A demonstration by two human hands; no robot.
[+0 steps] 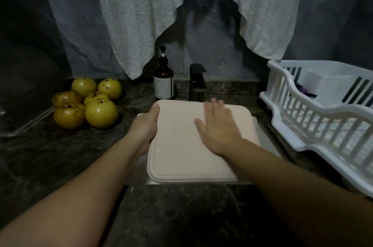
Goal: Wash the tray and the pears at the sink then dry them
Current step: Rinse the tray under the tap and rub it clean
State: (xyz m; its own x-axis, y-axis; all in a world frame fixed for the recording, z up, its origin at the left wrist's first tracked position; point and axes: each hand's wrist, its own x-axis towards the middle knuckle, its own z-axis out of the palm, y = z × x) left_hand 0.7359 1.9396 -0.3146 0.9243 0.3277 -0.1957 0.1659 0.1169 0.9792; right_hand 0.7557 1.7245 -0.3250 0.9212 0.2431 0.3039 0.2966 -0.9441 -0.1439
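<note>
A pale pink tray (pixel 179 145) with rounded corners is held over the sink (pixel 268 141), below the dark faucet (pixel 196 82). My left hand (pixel 146 125) grips the tray's left edge, thumb on top. Flat on the tray's surface lies my right hand (pixel 217 127), fingers straight and blurred. Several yellow-green speckled pears (pixel 86 103) sit in a pile on the dark counter at the left. A white towel (pixel 161 14) hangs on the wall behind the sink.
A brown pump soap bottle (pixel 163 81) stands left of the faucet. A white plastic dish rack (pixel 323 113) takes up the counter at the right. Dark marble counter (pixel 181 216) runs along the front edge.
</note>
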